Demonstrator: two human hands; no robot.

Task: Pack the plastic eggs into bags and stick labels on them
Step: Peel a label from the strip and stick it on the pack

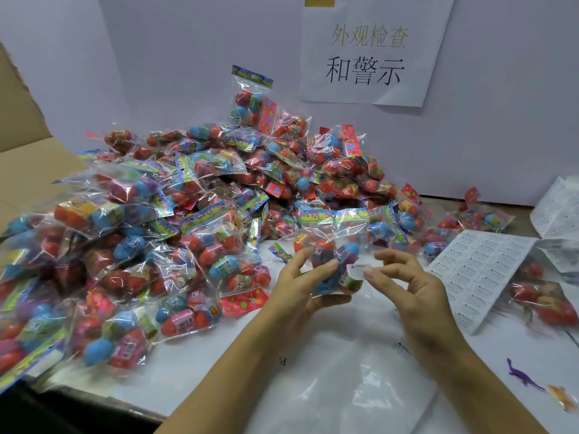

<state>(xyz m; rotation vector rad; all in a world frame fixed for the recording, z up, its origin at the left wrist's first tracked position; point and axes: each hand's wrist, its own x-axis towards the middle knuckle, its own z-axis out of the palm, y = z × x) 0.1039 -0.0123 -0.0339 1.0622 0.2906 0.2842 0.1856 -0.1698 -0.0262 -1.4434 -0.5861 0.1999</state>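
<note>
Above the white table, left hand (300,286) grips a clear egg bag (332,245); right hand (404,277) pinches a white label (357,271).

White paper sign (376,48) with Chinese characters, taped to the pale wall (188,42). Brown cardboard box flap (22,120) at far left. Small purple toy dinosaur (521,375) and orange toy (562,397) lying on the white table (194,371), lower right.
</note>
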